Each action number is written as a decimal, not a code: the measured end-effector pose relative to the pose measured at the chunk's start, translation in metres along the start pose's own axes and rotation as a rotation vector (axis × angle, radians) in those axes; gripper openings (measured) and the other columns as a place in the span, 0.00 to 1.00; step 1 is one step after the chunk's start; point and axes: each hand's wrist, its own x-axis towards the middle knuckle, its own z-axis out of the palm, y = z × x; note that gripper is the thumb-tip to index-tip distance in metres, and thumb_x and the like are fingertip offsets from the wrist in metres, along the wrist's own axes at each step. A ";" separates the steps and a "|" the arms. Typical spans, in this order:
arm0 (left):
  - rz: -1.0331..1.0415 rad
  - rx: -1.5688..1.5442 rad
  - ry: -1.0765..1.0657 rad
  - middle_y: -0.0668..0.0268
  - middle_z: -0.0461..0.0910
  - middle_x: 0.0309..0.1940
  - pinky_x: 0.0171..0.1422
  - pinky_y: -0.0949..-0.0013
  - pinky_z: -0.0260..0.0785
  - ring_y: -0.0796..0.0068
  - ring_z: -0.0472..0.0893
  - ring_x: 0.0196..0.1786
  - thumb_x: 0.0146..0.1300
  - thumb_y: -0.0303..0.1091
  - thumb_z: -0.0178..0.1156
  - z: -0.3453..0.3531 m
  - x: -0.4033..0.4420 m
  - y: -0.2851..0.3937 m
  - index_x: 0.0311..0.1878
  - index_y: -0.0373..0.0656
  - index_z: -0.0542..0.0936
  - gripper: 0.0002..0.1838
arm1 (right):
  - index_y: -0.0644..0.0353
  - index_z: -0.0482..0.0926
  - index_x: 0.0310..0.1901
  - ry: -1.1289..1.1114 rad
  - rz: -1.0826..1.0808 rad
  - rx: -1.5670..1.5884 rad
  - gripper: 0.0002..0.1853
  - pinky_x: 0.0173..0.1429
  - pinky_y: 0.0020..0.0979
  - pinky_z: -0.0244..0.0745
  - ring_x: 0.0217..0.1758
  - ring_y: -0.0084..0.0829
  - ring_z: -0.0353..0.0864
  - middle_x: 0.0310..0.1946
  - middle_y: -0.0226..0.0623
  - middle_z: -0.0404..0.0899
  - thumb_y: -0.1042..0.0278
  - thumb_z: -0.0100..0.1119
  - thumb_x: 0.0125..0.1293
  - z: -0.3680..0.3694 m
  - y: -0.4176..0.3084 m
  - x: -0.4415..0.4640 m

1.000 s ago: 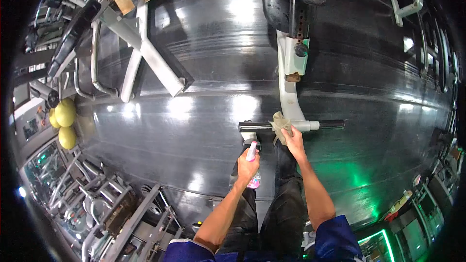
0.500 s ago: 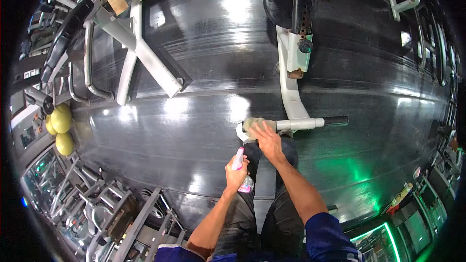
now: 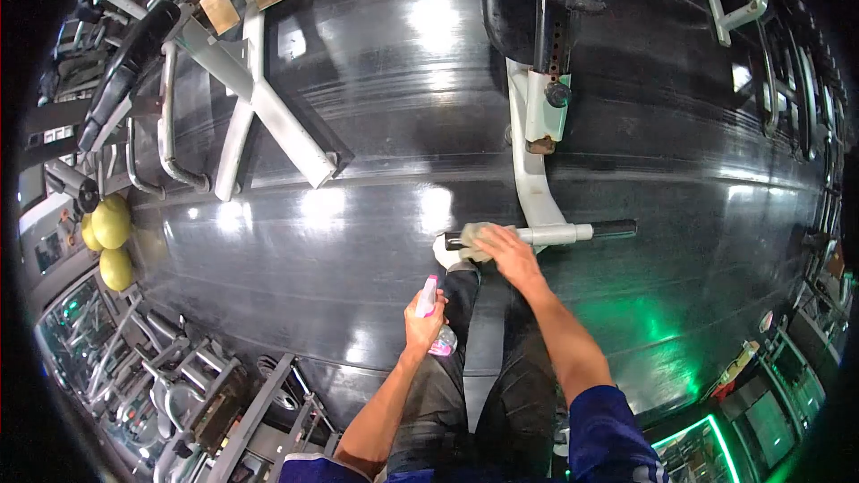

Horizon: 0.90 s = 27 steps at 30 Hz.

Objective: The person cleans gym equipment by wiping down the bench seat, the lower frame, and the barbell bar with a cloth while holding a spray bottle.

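My right hand (image 3: 510,252) presses a pale beige cloth (image 3: 480,240) onto the left part of a horizontal foot bar (image 3: 564,233) on a white gym machine. The bar has black grips at both ends; the left grip's tip (image 3: 453,240) shows beside the cloth. In my left hand (image 3: 424,322) is a spray bottle (image 3: 442,340) with a white and pink trigger head (image 3: 429,293), held upright near my left knee, apart from the bar. A white shoe (image 3: 445,253) shows by the bar's left end.
The machine's white post (image 3: 534,183) runs forward to a black padded seat (image 3: 528,9) with an adjustment knob (image 3: 557,94). A white crossed frame (image 3: 259,94) stands on the left. Yellow balls (image 3: 112,222) lie at far left. Dark shiny floor (image 3: 358,241) surrounds the machine.
My right hand has slid slightly right along the bar with the cloth, showing more of the left grip. My left hand and the spray bottle have shifted a little left.
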 end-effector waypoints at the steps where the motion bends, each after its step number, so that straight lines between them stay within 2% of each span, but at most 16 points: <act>1: 0.015 -0.015 0.008 0.64 0.82 0.33 0.27 0.73 0.78 0.79 0.82 0.30 0.65 0.23 0.59 0.000 0.000 0.001 0.47 0.36 0.79 0.08 | 0.42 0.77 0.63 0.027 0.038 -0.012 0.31 0.74 0.40 0.65 0.72 0.39 0.68 0.67 0.34 0.72 0.78 0.56 0.55 -0.007 0.011 -0.008; 3: 0.039 -0.041 0.025 0.65 0.83 0.30 0.26 0.73 0.76 0.80 0.80 0.24 0.65 0.26 0.60 -0.001 -0.002 0.000 0.45 0.37 0.80 0.07 | 0.45 0.80 0.60 0.101 0.145 -0.007 0.29 0.72 0.39 0.68 0.70 0.39 0.69 0.67 0.34 0.72 0.80 0.55 0.56 -0.017 0.022 -0.019; 6: 0.018 -0.043 0.023 0.65 0.83 0.30 0.26 0.73 0.76 0.81 0.79 0.24 0.66 0.26 0.60 -0.005 -0.002 -0.002 0.45 0.37 0.80 0.07 | 0.47 0.78 0.61 0.154 0.294 0.005 0.30 0.73 0.41 0.67 0.70 0.43 0.70 0.66 0.38 0.73 0.80 0.59 0.55 -0.010 0.008 -0.014; 8: 0.020 -0.054 0.037 0.65 0.83 0.30 0.26 0.73 0.76 0.81 0.79 0.24 0.66 0.26 0.60 -0.003 -0.007 0.003 0.45 0.37 0.80 0.06 | 0.47 0.78 0.62 0.251 0.457 0.040 0.27 0.74 0.41 0.65 0.71 0.44 0.69 0.67 0.39 0.71 0.79 0.56 0.60 0.004 -0.018 -0.002; 10: 0.022 -0.043 0.043 0.66 0.83 0.30 0.26 0.73 0.76 0.81 0.79 0.24 0.66 0.26 0.61 -0.003 -0.006 0.006 0.45 0.37 0.80 0.06 | 0.46 0.78 0.62 0.275 0.395 -0.054 0.28 0.71 0.39 0.69 0.70 0.42 0.70 0.66 0.37 0.73 0.80 0.52 0.59 0.020 -0.043 0.007; 12: 0.011 -0.017 0.041 0.66 0.83 0.30 0.26 0.73 0.76 0.82 0.79 0.24 0.66 0.26 0.61 -0.003 -0.007 0.005 0.45 0.37 0.80 0.06 | 0.43 0.78 0.62 0.128 0.317 0.070 0.28 0.69 0.37 0.72 0.70 0.41 0.70 0.67 0.35 0.73 0.79 0.52 0.60 0.038 -0.069 0.018; 14: 0.023 0.006 0.043 0.65 0.83 0.30 0.27 0.73 0.77 0.81 0.79 0.25 0.66 0.27 0.61 -0.004 -0.008 0.003 0.44 0.37 0.81 0.06 | 0.40 0.77 0.63 0.125 0.182 0.111 0.29 0.66 0.35 0.75 0.70 0.40 0.71 0.68 0.32 0.72 0.77 0.54 0.60 0.056 -0.089 0.027; 16: 0.045 0.031 0.046 0.65 0.83 0.30 0.27 0.72 0.77 0.81 0.80 0.25 0.65 0.27 0.62 -0.005 -0.003 0.005 0.44 0.37 0.81 0.06 | 0.40 0.77 0.64 0.132 0.135 0.196 0.28 0.64 0.36 0.77 0.69 0.39 0.73 0.68 0.32 0.72 0.76 0.53 0.61 0.056 -0.101 0.034; 19: 0.055 0.014 0.039 0.65 0.83 0.30 0.27 0.72 0.77 0.81 0.80 0.25 0.65 0.28 0.62 -0.007 -0.002 0.016 0.44 0.37 0.81 0.07 | 0.44 0.78 0.62 -0.051 0.202 0.505 0.25 0.59 0.40 0.79 0.64 0.39 0.77 0.64 0.34 0.76 0.75 0.53 0.63 0.039 -0.102 0.022; 22: 0.030 0.044 0.032 0.65 0.83 0.30 0.27 0.73 0.77 0.80 0.80 0.25 0.65 0.28 0.62 -0.009 0.001 0.020 0.44 0.37 0.81 0.07 | 0.48 0.78 0.60 0.008 0.560 0.575 0.20 0.53 0.40 0.79 0.57 0.40 0.81 0.58 0.39 0.80 0.71 0.54 0.67 0.061 -0.081 -0.020; 24: 0.039 0.057 0.034 0.65 0.83 0.30 0.27 0.73 0.77 0.80 0.80 0.25 0.66 0.28 0.61 -0.009 0.002 0.019 0.44 0.37 0.81 0.07 | 0.49 0.78 0.59 0.108 0.905 0.714 0.16 0.52 0.37 0.78 0.51 0.41 0.83 0.50 0.37 0.84 0.65 0.54 0.71 0.085 -0.059 -0.045; 26: 0.040 0.064 0.033 0.65 0.83 0.30 0.27 0.73 0.77 0.80 0.80 0.25 0.66 0.29 0.61 -0.010 0.004 0.019 0.45 0.38 0.81 0.07 | 0.49 0.75 0.63 0.478 1.425 1.354 0.18 0.57 0.38 0.75 0.54 0.39 0.81 0.54 0.35 0.81 0.60 0.52 0.75 0.108 -0.047 -0.057; 27: 0.030 0.067 0.024 0.65 0.83 0.31 0.27 0.73 0.77 0.81 0.80 0.25 0.66 0.29 0.61 -0.010 0.004 0.018 0.45 0.38 0.81 0.07 | 0.49 0.70 0.67 0.755 1.604 1.626 0.20 0.61 0.45 0.74 0.60 0.38 0.76 0.61 0.35 0.74 0.59 0.50 0.76 0.101 -0.050 -0.048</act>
